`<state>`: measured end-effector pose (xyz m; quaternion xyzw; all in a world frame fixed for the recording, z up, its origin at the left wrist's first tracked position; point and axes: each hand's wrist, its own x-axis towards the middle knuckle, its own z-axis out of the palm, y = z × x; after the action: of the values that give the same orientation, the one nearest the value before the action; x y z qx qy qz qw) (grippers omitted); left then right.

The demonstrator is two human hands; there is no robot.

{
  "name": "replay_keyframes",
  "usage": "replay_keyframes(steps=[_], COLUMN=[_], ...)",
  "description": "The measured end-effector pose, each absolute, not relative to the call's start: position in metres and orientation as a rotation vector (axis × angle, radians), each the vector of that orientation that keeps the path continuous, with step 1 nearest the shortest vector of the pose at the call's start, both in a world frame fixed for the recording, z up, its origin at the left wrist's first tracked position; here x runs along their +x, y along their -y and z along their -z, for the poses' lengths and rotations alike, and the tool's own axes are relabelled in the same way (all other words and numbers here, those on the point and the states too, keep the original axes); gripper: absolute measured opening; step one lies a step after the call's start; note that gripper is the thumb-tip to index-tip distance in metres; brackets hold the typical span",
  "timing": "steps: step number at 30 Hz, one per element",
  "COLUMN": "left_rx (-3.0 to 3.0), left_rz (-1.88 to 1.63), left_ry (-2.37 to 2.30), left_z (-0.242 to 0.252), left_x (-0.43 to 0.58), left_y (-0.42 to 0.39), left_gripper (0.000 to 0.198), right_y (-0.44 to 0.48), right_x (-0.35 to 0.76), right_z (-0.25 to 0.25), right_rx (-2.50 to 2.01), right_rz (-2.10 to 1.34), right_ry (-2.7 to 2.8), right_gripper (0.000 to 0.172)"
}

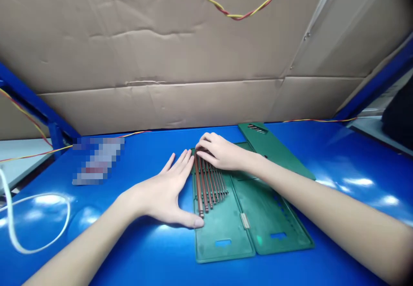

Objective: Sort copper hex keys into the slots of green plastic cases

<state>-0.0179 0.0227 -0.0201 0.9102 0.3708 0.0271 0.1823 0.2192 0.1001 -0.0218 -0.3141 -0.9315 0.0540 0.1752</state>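
A green plastic case (219, 247) lies open on the blue table, hinged side up. In its left half a row of brown hex keys (206, 187) is laid side by side, from long at the left to short at the right. My left hand (166, 193) is spread flat beside the case, its thumb on the left edge near the longest key's ball end. Over the far ends of the keys, my right hand (216, 150) is closed, fingertips on the longest key at the left. Those fingers hide the keys' bent ends.
Behind the case's right half lies another green case (277, 152), with slanted slots. A blurred-out item (98, 161) rests at the left of the blue table (142, 251). A white cable (32, 249) loops at far left; twisted red-yellow wire (232, 15) hangs before the cardboard wall.
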Motion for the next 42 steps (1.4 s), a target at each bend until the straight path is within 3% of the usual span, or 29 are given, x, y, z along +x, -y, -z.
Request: replay_keyframes(steps=[10,26,36,42], left_rx=[2.545,2.544,2.574,2.573], left_rz=[-0.032,0.031,0.091,0.156], left_ry=[-1.079,-1.074,-1.119,-1.138], left_z=[0.017,0.017,0.017,0.011], left_x=[-0.014,-0.014,-0.015,-0.013], left_y=[-0.022,-0.022,-0.020,-0.019], left_gripper=[0.140,0.143,0.141,0.140], right_y=[-0.110,-0.113,-0.103,-0.112], right_x=[0.208,0.197,0.206,0.201], right_z=[0.043,0.044,0.039,0.046], right_rx=[-0.937,-1.097,-0.855,-0.951], right_rz=[-0.272,-0.305,-0.040,-0.120], right_ry=[2.465,2.467,2.557,2.499], right_gripper=[0.024,0.030,0.032,0.028])
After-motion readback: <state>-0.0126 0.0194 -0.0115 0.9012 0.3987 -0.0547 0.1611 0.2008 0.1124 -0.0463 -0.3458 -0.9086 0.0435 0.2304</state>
